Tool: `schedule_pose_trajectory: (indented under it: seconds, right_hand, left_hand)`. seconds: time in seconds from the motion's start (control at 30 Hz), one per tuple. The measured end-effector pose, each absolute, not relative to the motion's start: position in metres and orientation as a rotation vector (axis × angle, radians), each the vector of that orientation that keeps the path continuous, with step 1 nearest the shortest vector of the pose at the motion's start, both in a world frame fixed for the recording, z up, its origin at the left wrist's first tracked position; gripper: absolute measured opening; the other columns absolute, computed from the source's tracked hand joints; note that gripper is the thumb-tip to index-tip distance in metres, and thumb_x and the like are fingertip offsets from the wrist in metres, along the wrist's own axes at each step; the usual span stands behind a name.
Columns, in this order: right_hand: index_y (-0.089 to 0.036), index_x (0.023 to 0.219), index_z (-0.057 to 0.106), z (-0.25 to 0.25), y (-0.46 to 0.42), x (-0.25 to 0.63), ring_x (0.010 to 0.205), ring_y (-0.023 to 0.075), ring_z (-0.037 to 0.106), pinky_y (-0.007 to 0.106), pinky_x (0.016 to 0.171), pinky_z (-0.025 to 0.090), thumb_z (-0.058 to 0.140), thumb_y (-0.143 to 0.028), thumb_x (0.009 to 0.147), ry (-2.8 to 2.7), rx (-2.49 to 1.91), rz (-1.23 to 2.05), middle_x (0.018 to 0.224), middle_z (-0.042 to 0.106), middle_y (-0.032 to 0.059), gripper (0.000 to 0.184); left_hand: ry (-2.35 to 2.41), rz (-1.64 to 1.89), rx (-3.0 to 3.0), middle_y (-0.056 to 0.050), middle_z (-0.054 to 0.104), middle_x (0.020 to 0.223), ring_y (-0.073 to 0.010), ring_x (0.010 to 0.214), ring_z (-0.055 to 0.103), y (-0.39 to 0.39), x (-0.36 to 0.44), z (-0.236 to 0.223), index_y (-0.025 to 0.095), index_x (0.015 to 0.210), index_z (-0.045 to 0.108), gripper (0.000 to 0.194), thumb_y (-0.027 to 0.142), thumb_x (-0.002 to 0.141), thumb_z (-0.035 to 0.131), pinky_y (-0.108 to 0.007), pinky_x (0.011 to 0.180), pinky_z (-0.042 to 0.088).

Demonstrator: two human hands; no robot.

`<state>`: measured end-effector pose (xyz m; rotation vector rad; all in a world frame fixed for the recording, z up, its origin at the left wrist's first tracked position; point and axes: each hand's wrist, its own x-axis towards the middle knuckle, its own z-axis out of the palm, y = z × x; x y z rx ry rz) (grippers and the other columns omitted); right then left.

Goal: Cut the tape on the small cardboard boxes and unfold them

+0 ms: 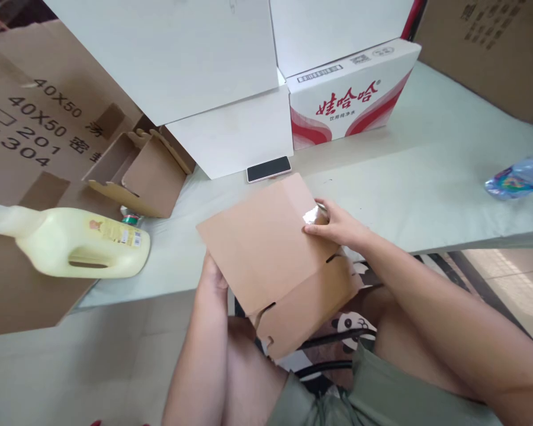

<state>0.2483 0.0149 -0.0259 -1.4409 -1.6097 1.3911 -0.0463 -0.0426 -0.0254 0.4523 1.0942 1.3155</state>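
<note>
A brown cardboard box (266, 242), its slotted flap (308, 313) hanging toward my lap, is held above the table's front edge. My left hand (214, 273) grips it from the left side, fingers hidden behind the cardboard. On the right edge, my right hand (333, 223) is closed, with the thumb on top beside a shiny patch (311, 215) that looks like clear tape. Part of something rounded shows by the right index finger; I cannot make it out. Just beyond the box lies a dark-screened phone (269, 170).
White cartons (231, 133) and a red-and-white carton (350, 100) stand at the back. To the left are an open small cardboard box (148, 171), a pale yellow jug (84, 242) lying down and a large carton (26, 154). A plastic bottle (519, 176) lies at right.
</note>
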Motion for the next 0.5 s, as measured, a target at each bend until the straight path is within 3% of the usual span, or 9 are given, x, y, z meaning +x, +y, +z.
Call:
schedule_pose_trajectory:
  seconds: [0.1, 0.17, 0.27, 0.4, 0.5]
  right_hand:
    - [-0.023, 0.12, 0.061, -0.021, 0.015, 0.245, 0.114, 0.0359, 0.064, 0.054, 0.102, 0.048, 0.077, -0.052, 0.071, -1.518, -1.408, 1.409, 0.123, 0.069, 0.0118, 0.059]
    - [-0.023, 0.11, 0.063, -0.017, 0.013, 0.245, 0.111, 0.0345, 0.065, 0.053, 0.101, 0.049, 0.079, -0.049, 0.07, -1.438, -1.416, 1.374, 0.12, 0.07, 0.0108, 0.05]
    - [-0.025, 0.104, 0.062, -0.011, 0.011, 0.255, 0.107, 0.0316, 0.067, 0.05, 0.094, 0.053, 0.074, -0.056, 0.071, -1.253, -1.269, 1.562, 0.113, 0.072, 0.0083, 0.047]
    - [-0.027, 0.102, 0.065, -0.007, 0.003, 0.268, 0.098, 0.0288, 0.07, 0.044, 0.083, 0.056, 0.066, -0.077, 0.065, -1.123, -0.918, 1.885, 0.105, 0.074, 0.0069, 0.063]
    - [-0.024, 0.1, 0.065, -0.009, -0.009, 0.261, 0.088, 0.0243, 0.069, 0.037, 0.072, 0.056, 0.081, -0.069, 0.055, -1.142, -0.937, 1.847, 0.1, 0.074, 0.007, 0.065]
  left_hand:
    - [1.019, 1.336, 0.464, -0.01, 0.076, 0.097, -0.0295, 0.092, 0.073, -0.043, -0.041, -0.017, 0.018, 0.1, 0.071, 0.04, 0.049, 0.075, 0.075, -0.044, 0.083, 0.059]
    - [1.065, 1.337, 0.503, -0.01, 0.077, 0.099, -0.0282, 0.09, 0.074, -0.042, -0.036, -0.015, 0.017, 0.104, 0.07, 0.043, 0.039, 0.069, 0.083, -0.042, 0.085, 0.059]
    - [1.166, 1.386, 0.444, -0.006, 0.078, 0.09, -0.0209, 0.074, 0.073, -0.033, -0.036, -0.019, 0.015, 0.1, 0.07, 0.039, 0.019, 0.064, 0.085, -0.036, 0.083, 0.06]
    - [1.118, 1.62, 0.248, -0.004, 0.077, 0.088, -0.0167, 0.079, 0.073, -0.019, -0.038, -0.022, 0.016, 0.097, 0.07, 0.013, 0.021, 0.086, 0.065, -0.031, 0.085, 0.059]
    - [1.098, 1.684, 0.215, -0.004, 0.077, 0.09, -0.0157, 0.083, 0.072, -0.015, -0.033, -0.019, 0.017, 0.099, 0.069, 0.014, 0.021, 0.091, 0.058, -0.03, 0.086, 0.057]
